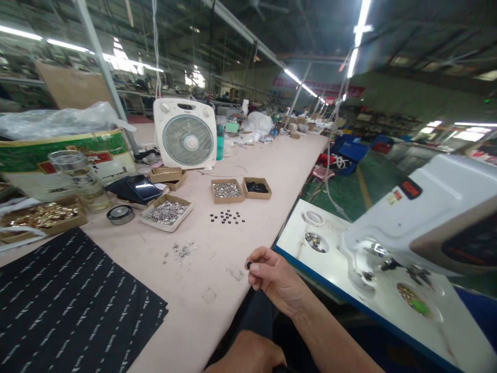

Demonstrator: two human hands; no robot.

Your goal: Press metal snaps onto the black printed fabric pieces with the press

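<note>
My right hand (274, 277) is raised over the table's front edge, thumb and fingers pinching a small round black snap button (249, 265). Low at the bottom edge is my left hand (248, 355), curled and partly cut off by the frame; its fingertips are hidden and a dark bit shows beside them. Several black snap buttons (227, 217) lie spread on the table (186, 290). Closer to me, a small heap of silver snap parts (184, 250) rests on the surface. Behind the black buttons stand a box of silver parts (227, 190) and a box of black parts (257, 188).
A white press machine (423, 212) stands on its own table to the right. Dark printed fabric (77, 305) covers the left front. Farther back are a tray of silver pieces (166, 213), a tape roll (120, 214), a phone (143, 187), a glass jar (79, 181) and a box fan (186, 135).
</note>
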